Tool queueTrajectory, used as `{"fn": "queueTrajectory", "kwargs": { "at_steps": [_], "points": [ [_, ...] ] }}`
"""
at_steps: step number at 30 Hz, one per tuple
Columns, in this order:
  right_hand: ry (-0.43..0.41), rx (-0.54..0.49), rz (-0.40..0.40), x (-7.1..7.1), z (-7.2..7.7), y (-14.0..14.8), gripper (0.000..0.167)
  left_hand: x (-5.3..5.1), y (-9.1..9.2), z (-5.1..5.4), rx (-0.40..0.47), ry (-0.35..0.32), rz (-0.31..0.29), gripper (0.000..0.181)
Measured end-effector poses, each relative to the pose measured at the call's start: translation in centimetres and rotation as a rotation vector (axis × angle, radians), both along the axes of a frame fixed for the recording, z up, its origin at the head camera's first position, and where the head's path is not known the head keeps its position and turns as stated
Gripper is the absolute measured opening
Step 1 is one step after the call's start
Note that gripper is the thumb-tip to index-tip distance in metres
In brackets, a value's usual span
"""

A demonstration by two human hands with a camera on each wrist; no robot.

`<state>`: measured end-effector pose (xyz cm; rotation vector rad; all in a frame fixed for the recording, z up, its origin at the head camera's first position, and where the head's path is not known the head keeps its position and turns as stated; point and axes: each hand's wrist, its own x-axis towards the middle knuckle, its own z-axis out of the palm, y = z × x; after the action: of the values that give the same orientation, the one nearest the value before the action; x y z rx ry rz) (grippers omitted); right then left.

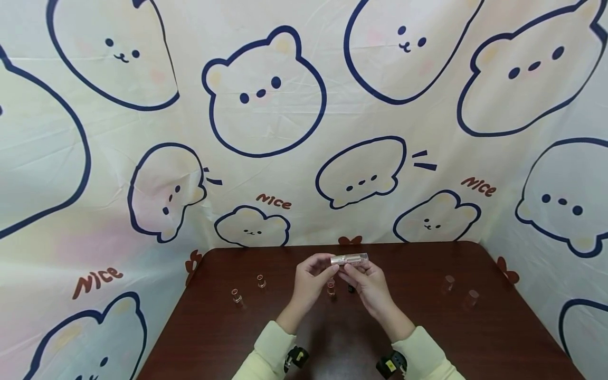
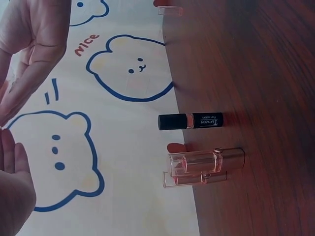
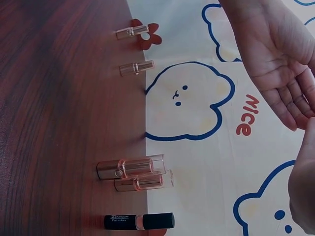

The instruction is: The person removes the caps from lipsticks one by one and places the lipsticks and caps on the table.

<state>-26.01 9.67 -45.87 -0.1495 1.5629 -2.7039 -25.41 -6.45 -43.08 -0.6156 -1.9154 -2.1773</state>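
In the head view, a lipstick (image 1: 349, 259) with a clear cap lies sideways between both hands above the table. My left hand (image 1: 311, 282) pinches its left end between thumb and fingers. At the other end, my right hand (image 1: 372, 293) pinches the clear cap. Both wrist views catch the hands only at the edge, such as the left hand (image 2: 15, 196) and the right hand (image 3: 301, 187), and the held lipstick is out of sight there. Beyond the hands stand two clear-capped lipsticks (image 2: 229, 160) and a black lip tube (image 2: 209, 120).
Two lipsticks without caps, one nearer (image 1: 236, 296) and one farther (image 1: 261, 281), stand on the left of the brown table (image 1: 214, 338). Two clear caps, a farther one (image 1: 448, 283) and a nearer one (image 1: 472, 297), stand on the right. A bear-print cloth (image 1: 266, 121) hangs behind.
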Motion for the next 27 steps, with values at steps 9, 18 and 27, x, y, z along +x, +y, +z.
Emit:
{"fn": "queueTrajectory", "kwargs": {
  "at_steps": [9,18,27],
  "points": [
    [0.042,0.014,-0.059,-0.3,0.3,1.1,0.014,-0.1,-1.0,0.3,-0.003,0.033,0.148,0.018],
    [0.048,0.035,-0.045,-0.2,0.3,1.7,0.031,0.1,-1.8,0.7,-0.010,-0.022,0.159,0.021],
    [0.057,0.074,-0.043,0.0,-0.1,2.9,0.040,-0.3,-2.5,0.0,0.030,-0.064,0.180,0.021]
  ]
}}
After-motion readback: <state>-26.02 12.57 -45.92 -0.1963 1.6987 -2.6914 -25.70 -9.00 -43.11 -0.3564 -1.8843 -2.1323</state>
